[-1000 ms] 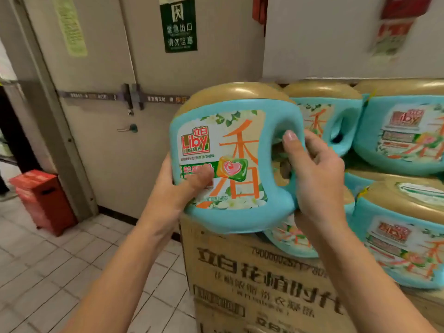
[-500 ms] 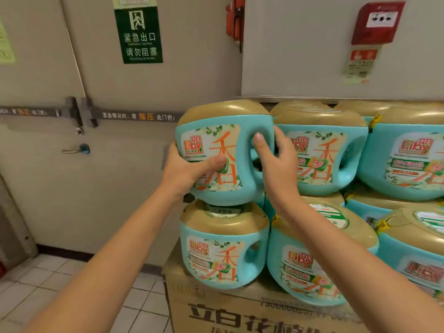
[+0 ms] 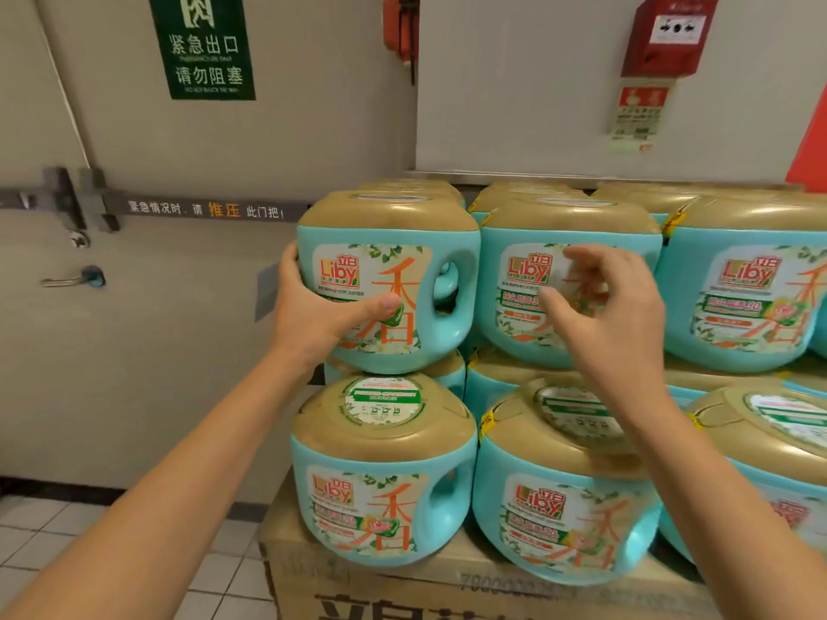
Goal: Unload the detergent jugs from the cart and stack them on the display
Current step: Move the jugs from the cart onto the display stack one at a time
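Thumb of left hand (image 3: 322,315) presses the label, its fingers wrap the jug (image 3: 402,279). The right hand (image 3: 613,324) is loosely curled and holds nothing. Jug sits on lower jug (image 3: 385,476), at left edge of carton (image 3: 358,583). Check it's level & flush w/ neighbour jug (image 3: 568,230) before letting go.

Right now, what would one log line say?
left hand: holds top-left jug | right hand: free, holds nothing | top-left jug: on lower jug
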A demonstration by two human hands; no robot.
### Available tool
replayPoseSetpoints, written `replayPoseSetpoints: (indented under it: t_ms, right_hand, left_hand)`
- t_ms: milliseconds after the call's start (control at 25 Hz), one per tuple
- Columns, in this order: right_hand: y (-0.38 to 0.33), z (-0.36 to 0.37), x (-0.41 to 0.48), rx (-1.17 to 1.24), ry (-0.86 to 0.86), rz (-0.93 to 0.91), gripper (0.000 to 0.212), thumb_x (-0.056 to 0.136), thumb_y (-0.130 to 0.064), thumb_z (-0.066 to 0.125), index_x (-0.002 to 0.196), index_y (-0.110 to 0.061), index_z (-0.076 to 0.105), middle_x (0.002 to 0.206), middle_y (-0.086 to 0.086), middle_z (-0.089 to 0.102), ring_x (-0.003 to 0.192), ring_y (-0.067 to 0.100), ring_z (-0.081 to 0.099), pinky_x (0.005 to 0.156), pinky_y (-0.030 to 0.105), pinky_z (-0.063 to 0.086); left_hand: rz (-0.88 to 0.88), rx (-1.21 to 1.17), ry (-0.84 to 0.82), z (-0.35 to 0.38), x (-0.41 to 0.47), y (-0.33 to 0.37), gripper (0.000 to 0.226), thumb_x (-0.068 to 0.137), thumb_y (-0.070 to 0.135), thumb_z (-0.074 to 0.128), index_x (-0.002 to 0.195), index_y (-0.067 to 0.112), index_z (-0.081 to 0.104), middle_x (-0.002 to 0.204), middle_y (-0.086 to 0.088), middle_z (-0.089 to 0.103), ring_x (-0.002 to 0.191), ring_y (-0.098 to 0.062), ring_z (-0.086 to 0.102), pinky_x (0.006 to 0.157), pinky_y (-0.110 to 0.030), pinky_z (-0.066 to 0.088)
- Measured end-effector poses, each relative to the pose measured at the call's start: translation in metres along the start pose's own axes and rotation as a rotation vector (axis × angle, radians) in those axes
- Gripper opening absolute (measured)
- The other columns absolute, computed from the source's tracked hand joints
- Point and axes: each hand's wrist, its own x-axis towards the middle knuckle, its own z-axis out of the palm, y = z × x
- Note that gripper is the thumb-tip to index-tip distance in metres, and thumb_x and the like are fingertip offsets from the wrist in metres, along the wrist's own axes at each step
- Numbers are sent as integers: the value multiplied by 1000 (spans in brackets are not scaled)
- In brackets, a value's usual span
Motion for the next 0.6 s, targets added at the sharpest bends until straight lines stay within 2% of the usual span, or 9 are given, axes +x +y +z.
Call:
replayPoseSetpoints:
  t_ms: [120,200,320,600]
  right_hand:
    - [14,-12,10,-149,36,17,70,70,-23,83,131,-16,49,130,15,40,123,31,36,99,22,26]
    - [20,-15,17,-151,8,36,82,67,-25,86,136,-22,42,139,11,33,130,28,30,104,25,26]
    - [28,-17,25,-154,27,46,89,65,-27,88,138,-24,38,143,8,34,132,26,31,109,36,32]
    - [39,-17,28,-105,14,25,92,67,-30,85,143,-25,34,149,2,35,137,25,30,110,39,30]
  left_hand:
    - [-3,11,3,5,7,-4,119,28,47,91,134,20,42,119,5,64,107,-11,65,89,-41,56]
    - [-7,9,0,6,11,-7,113,30,48,90,130,24,45,115,9,66,102,-6,66,83,-33,58]
    - [-8,17,-5,8,15,-10,111,30,52,91,128,26,47,110,13,67,97,-1,67,73,-22,57]
    - [6,18,-46,8,20,-14,108,38,46,91,133,29,42,116,11,65,102,-3,66,75,-23,57]
